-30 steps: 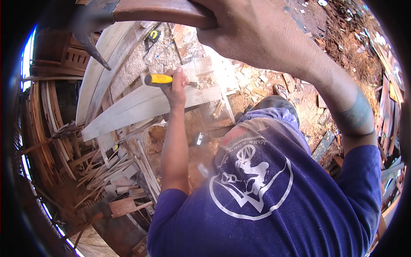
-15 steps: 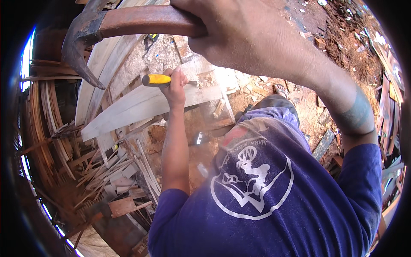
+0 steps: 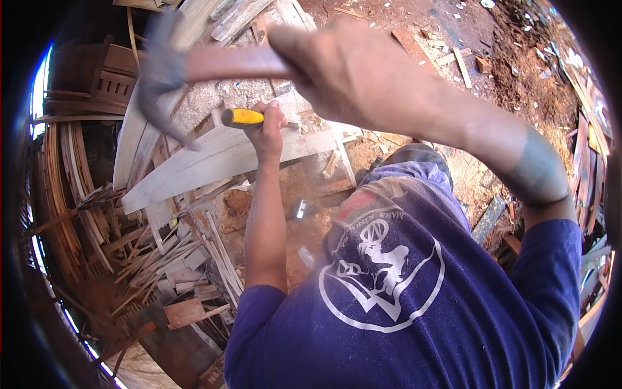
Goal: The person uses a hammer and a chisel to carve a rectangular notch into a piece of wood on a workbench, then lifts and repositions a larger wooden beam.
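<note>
A: The right hand [image 3: 363, 71] is raised close to the head camera, fist wrapped round the wooden handle of a hammer [image 3: 194, 71]. The grey head hangs at the left end, blurred, claw curving downward.

B: And the left hand [image 3: 269, 126]?

A: Stretched out below, clenched on a chisel [image 3: 243, 117] with a yellow grip. The grip sticks out to the left of the fist; the blade end is hidden behind the fingers.

B: Where does the chisel sit?

A: Over a long pale plank [image 3: 220, 162] that runs slantwise across the pile. Whether the blade touches the wood, I cannot tell.

B: What lies around?

A: Offcuts [image 3: 168, 259] heaped below the plank, curved slats [image 3: 61, 194] stacked at the left rim, and sawdust [image 3: 531, 84] with chips on the ground at the upper right. The person's blue shirt [image 3: 414, 311] fills the lower frame.
</note>
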{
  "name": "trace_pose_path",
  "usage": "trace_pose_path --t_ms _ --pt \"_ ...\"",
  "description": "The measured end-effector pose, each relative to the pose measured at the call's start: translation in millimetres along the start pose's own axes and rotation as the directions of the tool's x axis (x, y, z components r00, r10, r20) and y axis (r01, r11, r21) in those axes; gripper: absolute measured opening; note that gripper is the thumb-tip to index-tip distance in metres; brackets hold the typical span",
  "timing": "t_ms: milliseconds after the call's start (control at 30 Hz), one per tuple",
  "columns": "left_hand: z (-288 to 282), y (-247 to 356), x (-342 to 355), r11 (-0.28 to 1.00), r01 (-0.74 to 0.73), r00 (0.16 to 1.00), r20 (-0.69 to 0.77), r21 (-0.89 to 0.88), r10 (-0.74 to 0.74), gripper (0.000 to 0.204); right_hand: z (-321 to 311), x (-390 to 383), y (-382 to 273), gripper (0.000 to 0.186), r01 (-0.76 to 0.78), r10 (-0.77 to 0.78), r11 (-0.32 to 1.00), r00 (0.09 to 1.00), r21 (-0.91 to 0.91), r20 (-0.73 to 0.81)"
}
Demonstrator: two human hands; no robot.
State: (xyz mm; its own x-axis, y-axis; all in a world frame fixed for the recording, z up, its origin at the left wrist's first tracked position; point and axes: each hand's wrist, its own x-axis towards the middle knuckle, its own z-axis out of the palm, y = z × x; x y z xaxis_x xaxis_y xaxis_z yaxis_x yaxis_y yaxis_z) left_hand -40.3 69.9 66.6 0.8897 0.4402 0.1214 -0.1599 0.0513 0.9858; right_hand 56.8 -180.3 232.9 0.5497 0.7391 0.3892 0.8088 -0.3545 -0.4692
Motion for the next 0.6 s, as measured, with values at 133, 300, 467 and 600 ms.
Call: trace_pose_path --t_ms 133,300,467,600 --pt "10.7 -15.4 -6.9 0.987 0.030 0.997 -0.076 0.157 -0.019 0.018 17.0 -5.8 6.5 0.025 -0.067 0.093 0.995 0.915 -0.079 0.393" --pt "18.5 -7.6 -6.3 0.973 0.140 0.988 -0.084 0.182 -0.126 0.029 -25.7 1.2 0.0 0.012 0.065 -0.060 0.994 0.997 0.085 -0.058" --pt "8.7 25.5 5.2 0.997 -0.042 0.998 0.034 -0.068 0.045 0.031 -60.2 1.9 0.9 0.011 0.058 -0.039 0.947 0.997 0.315 -0.065" --pt "9.0 20.7 0.1 0.998 0.046 0.998 0.047 0.034 -0.048 0.030 -18.5 -3.9 11.6 0.011 0.044 -0.021 0.992 0.984 0.122 -0.179"
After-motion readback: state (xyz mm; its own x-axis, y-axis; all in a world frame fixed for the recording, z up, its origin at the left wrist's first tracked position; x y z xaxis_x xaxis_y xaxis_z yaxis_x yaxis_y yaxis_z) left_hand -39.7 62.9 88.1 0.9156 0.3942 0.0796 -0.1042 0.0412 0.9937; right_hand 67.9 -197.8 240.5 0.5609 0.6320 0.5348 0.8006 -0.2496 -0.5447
